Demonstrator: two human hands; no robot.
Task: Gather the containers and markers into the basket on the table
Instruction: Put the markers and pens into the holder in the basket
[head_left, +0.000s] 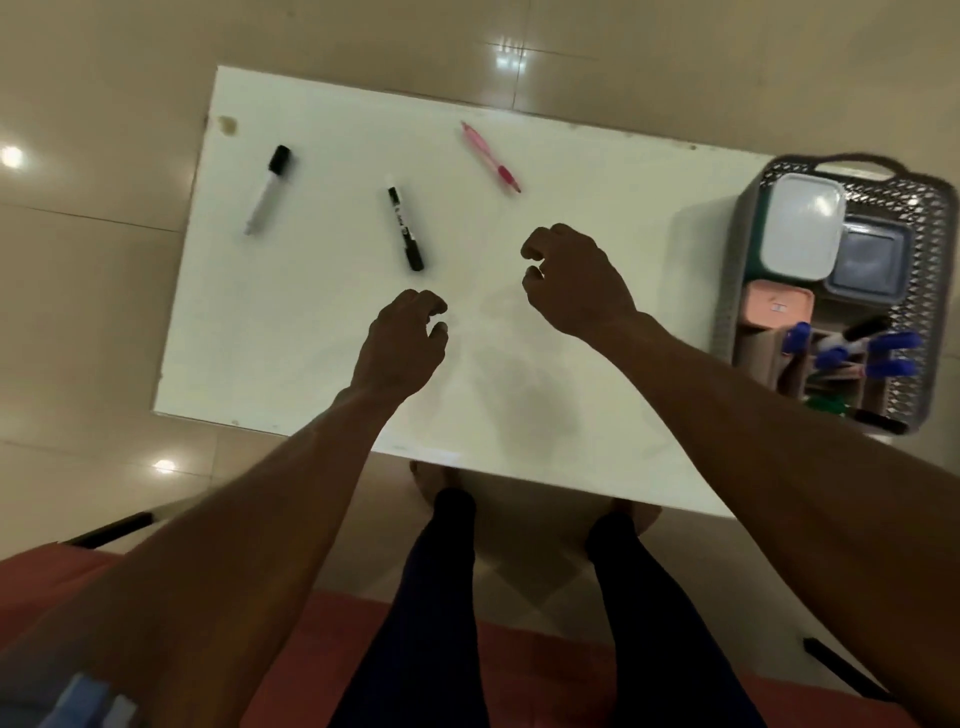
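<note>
Hovering loosely curled and empty, the left hand (402, 338) sits nearer the black marker (405, 228), lying lengthwise just ahead; right hand (569, 278) likewise empty.

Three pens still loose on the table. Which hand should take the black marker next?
Left, probably. The left hand hovers empty just below the black marker. The right hand, also empty, is farther off, on the basket side.
</note>
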